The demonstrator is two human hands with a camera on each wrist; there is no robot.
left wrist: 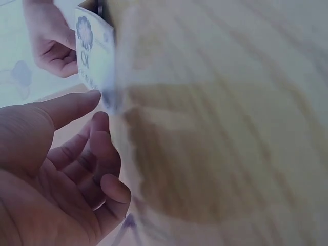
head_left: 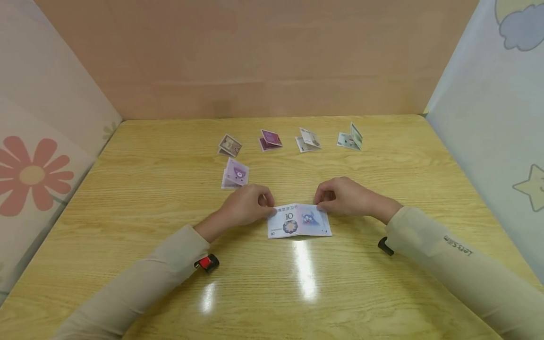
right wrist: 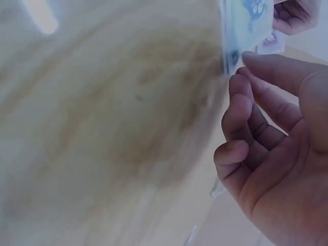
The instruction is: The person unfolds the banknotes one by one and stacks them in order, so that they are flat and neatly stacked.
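A blue-and-white toy banknote (head_left: 299, 222), creased down its middle, lies near the centre of the table with its printed "10" upside down. A blue monster is printed on its right half. My left hand (head_left: 248, 205) pinches its far left corner between thumb and fingertips. At the far right corner, my right hand (head_left: 346, 197) grips the note the same way. The left wrist view shows the left thumb (left wrist: 77, 107) against the note's corner. In the right wrist view, the right thumb (right wrist: 277, 69) presses on the other corner, with the other fingers curled below.
Folded notes stand partly open farther back: brown (head_left: 230, 145), magenta (head_left: 270, 140), grey-white (head_left: 308, 139) and green (head_left: 352, 138) in a row. A purple folded note (head_left: 235, 173) stands just beyond my left hand. Panels enclose the wooden table (head_left: 263, 293) at the back and sides.
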